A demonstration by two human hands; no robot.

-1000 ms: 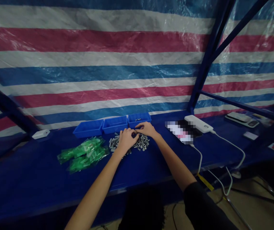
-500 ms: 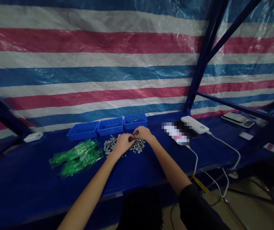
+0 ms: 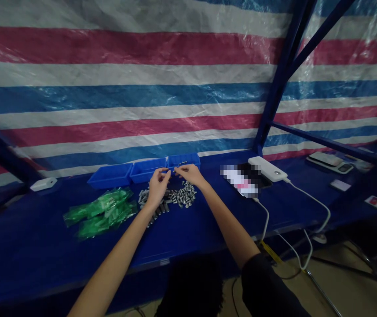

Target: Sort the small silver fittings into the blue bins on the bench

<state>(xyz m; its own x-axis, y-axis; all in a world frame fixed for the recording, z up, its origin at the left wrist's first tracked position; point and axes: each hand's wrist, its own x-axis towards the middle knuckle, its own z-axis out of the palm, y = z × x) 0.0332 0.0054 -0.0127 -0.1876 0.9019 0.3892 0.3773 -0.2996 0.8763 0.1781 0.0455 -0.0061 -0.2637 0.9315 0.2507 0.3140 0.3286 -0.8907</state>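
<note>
My left hand [image 3: 158, 186] is over the metal pile with its fingers curled toward the thumb. Facing it, my right hand [image 3: 191, 173] has thumb and fingertips pinched at the near side of the trays. Whatever either hand holds is too small to make out. Below them on the blue table lie many short metal screws [image 3: 185, 196], with longer grey metal cylinders [image 3: 162, 208] to the left, partly hidden by my left hand. Behind the hands stand a right blue tray [image 3: 193, 164] with a few small screws in it, a middle blue tray [image 3: 140, 174] and a left blue tray [image 3: 111, 177].
Green plastic packets [image 3: 104, 211] lie left of the metal pieces. To the right are a phone [image 3: 241, 181] and a white power bank [image 3: 267, 169] with cables over the table edge. A scale [image 3: 330, 162] sits farther right. A blue frame post [image 3: 269, 105] rises behind.
Both hands have lifted from the metal pile and moved up and left toward the trays, slightly farther apart. More screws are uncovered. The whole view has shifted a little.
</note>
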